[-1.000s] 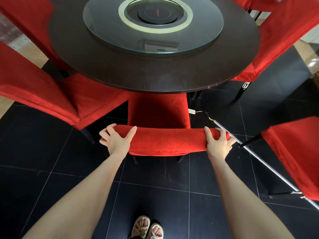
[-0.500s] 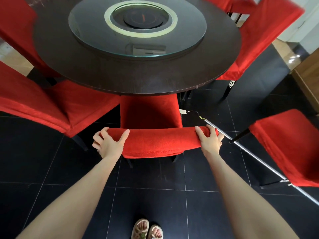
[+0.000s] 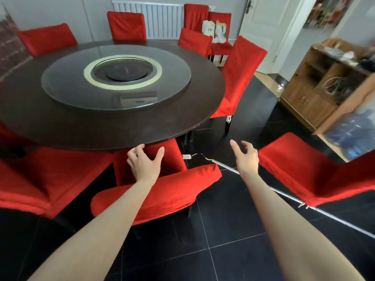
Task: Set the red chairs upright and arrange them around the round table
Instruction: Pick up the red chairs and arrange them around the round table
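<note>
- Round table (image 3: 113, 128), dark wood, fills the left of the room; glass turntable (image 3: 60, 86) sits on its middle.
- Wooden cabinet (image 3: 308, 98) by the wall, far right.
- Red chairs ring the table: near chair (image 3: 162, 191) upright, seat pushed under the table edge w/ its back toward the person; left chair (image 3: 50, 179) just beside it; right chair (image 3: 294, 171) stands apart from the table.
- Metal pole (image 3: 284, 193) lies on the dark floor btwn near & right chairs.
- Left hand (image 3: 145, 163) spread wide, holding nothing, over the near chair's seat.
- Right hand (image 3: 246, 157) spread wide too, holding nothing, above the floor near the pole.
</note>
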Demonstrator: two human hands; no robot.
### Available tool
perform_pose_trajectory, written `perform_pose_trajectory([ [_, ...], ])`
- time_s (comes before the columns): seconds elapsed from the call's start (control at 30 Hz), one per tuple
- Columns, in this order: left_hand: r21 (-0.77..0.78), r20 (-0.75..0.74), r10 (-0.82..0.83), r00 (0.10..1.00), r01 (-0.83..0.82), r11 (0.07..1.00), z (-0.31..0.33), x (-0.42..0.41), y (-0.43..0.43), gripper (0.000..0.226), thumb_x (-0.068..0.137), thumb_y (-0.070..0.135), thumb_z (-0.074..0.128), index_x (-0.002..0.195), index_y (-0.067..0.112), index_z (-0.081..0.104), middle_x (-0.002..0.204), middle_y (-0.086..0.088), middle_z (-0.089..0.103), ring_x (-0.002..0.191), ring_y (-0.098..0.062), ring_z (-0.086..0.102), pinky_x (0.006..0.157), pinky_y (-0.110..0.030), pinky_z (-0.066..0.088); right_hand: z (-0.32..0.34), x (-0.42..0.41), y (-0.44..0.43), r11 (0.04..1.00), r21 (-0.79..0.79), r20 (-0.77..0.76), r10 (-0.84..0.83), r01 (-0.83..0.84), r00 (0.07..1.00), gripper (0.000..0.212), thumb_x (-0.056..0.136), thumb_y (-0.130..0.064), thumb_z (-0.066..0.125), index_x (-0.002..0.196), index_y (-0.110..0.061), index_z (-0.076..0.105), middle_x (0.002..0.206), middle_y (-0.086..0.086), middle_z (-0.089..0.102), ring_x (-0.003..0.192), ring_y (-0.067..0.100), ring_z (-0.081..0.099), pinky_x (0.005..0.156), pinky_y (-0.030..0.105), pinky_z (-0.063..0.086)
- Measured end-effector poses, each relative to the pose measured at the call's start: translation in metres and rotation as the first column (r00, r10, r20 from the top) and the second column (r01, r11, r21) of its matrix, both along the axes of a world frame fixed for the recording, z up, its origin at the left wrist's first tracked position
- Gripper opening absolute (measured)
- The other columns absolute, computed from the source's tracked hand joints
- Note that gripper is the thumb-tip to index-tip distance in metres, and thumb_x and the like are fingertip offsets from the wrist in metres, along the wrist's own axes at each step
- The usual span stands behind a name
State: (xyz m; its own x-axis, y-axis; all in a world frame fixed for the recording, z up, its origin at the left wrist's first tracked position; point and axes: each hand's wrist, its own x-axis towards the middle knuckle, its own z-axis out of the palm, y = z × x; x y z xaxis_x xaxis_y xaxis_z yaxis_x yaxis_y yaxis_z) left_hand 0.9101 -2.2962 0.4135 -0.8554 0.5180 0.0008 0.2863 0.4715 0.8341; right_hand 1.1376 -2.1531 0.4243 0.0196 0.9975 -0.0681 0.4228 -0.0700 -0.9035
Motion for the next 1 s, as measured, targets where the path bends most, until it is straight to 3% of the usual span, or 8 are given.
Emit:
perform_pose_trajectory([
  [0.17,0.131,-0.023,-0.211,0.977,0.212,0.968,0.046,0.066,0.062,0.064,0.088,0.042,0.068,0.137,0.007,0.046,0.141,-0.016,0.036,0.133,-0.032,0.031,0.108,-0.036,0.026,0.046,0.067,0.017,0.986,0.101,-0.026,-0.129,0.131,0.991,0.059,0.090,-0.053,0.060,0.136,-0.017,0.052,0.139,0.009,0.048,0.128,0.024,0.046,0.096,0.027,0.030],
  [0.47,0.290,-0.077,-0.473,0.878,0.474,0.831,0.113,0.236,0.157,0.065,0.087,0.043,0.068,0.138,0.010,0.044,0.139,-0.015,0.038,0.131,-0.032,0.034,0.105,-0.039,0.029,0.111,0.234,0.053,0.926,0.225,-0.096,-0.289,0.304,0.952,0.058,0.091,-0.054,0.059,0.134,-0.016,0.055,0.134,0.009,0.054,0.123,0.023,0.051,0.098,0.029,0.035],
  [0.67,0.372,-0.072,-0.583,0.809,0.564,0.737,0.142,0.390,0.209,0.065,0.088,0.044,0.066,0.139,0.010,0.043,0.140,-0.014,0.039,0.132,-0.030,0.034,0.107,-0.041,0.030,0.151,0.377,0.077,0.875,0.299,-0.091,-0.371,0.381,0.924,0.061,0.090,-0.057,0.057,0.134,-0.015,0.055,0.132,0.006,0.058,0.122,0.024,0.053,0.104,0.036,0.040],
  [0.83,0.419,-0.074,-0.650,0.757,0.615,0.668,0.161,0.516,0.247,0.065,0.089,0.046,0.064,0.141,0.013,0.042,0.144,-0.013,0.037,0.132,-0.027,0.037,0.104,-0.041,0.035,0.174,0.493,0.098,0.823,0.345,-0.108,-0.442,0.451,0.890,0.054,0.091,-0.054,0.059,0.128,-0.015,0.059,0.123,0.005,0.062,0.112,0.021,0.056,0.093,0.029,0.041],
  [1.0,0.440,-0.086,-0.737,0.670,0.689,0.576,0.173,0.621,0.285,0.066,0.089,0.046,0.065,0.141,0.014,0.041,0.144,-0.011,0.036,0.132,-0.027,0.038,0.107,-0.046,0.040,0.188,0.589,0.113,0.786,0.330,-0.144,-0.506,0.523,0.851,0.049,0.091,-0.055,0.058,0.126,-0.021,0.057,0.124,0.002,0.059,0.114,0.027,0.057,0.103,0.043,0.043],
])
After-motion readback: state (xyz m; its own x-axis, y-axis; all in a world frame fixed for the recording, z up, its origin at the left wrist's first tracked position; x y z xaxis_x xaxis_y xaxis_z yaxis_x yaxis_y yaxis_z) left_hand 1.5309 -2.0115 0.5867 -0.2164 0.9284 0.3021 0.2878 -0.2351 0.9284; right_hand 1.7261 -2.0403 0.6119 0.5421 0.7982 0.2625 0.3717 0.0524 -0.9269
